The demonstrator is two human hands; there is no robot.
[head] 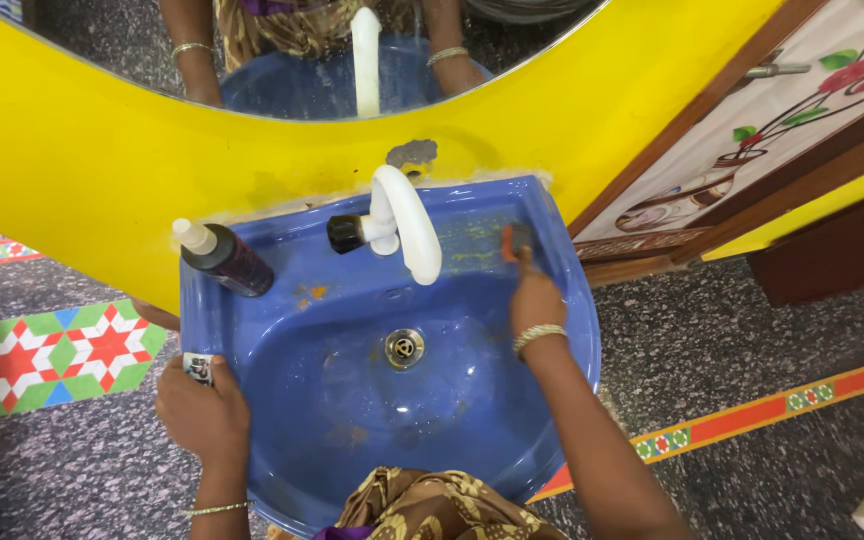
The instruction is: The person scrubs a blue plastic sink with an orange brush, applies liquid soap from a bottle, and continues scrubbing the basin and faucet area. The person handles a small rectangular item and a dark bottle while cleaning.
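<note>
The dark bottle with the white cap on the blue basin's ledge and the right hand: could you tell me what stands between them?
In the head view, the white curved tap with its black knob stands between them.

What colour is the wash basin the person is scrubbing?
The wall-mounted wash basin is blue, with yellowish stains near the white curved tap; seen from the head camera.

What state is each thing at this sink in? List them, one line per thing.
Blue sink: wet, greenish-yellow stains on the back ledge.
Drain: open, no plug.
White tap: no water running.
Dark bottle: lying tilted on the ledge, white cap on.
Scrubber: pressed to the ledge.
Right hand: gripping the scrubber.
Left hand: on the sink rim, closed around a small object.
Mirror: reflects the tap and both arms.
</note>
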